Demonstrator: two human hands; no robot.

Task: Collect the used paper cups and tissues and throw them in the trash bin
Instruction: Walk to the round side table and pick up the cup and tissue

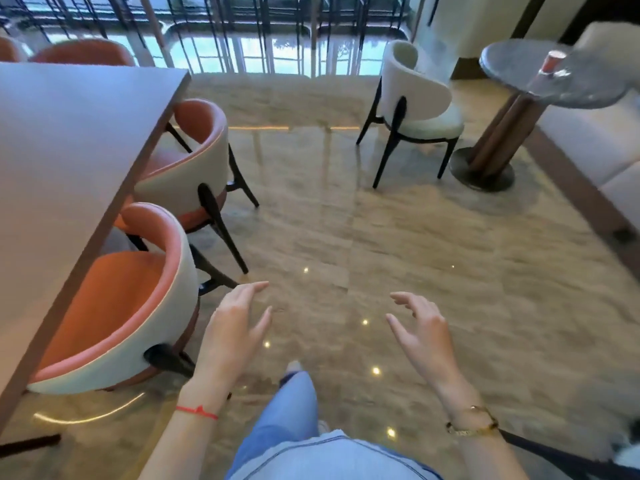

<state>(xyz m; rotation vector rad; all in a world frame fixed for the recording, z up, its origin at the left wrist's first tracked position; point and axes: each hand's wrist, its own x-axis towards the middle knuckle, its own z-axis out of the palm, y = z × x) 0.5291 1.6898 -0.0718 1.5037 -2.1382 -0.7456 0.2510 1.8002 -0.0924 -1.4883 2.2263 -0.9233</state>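
Observation:
A red paper cup [553, 62] stands on a small round grey table [512, 64] at the far right, with a pale crumpled tissue [561, 72] beside it, blurred. Both my hands hang in front of me over the marble floor, far from that table. My left hand [233, 327] has its fingers relaxed and spread and holds nothing. My right hand [424, 327] is likewise relaxed and holds nothing. No trash bin is in view.
A long table [69, 133] runs along the left with orange-and-white chairs [180, 174] tucked under it. A white chair [415, 98] stands left of the round table. A white sofa [595, 147] lines the right. Glossy marble floor [346, 220] stretches ahead to a railing.

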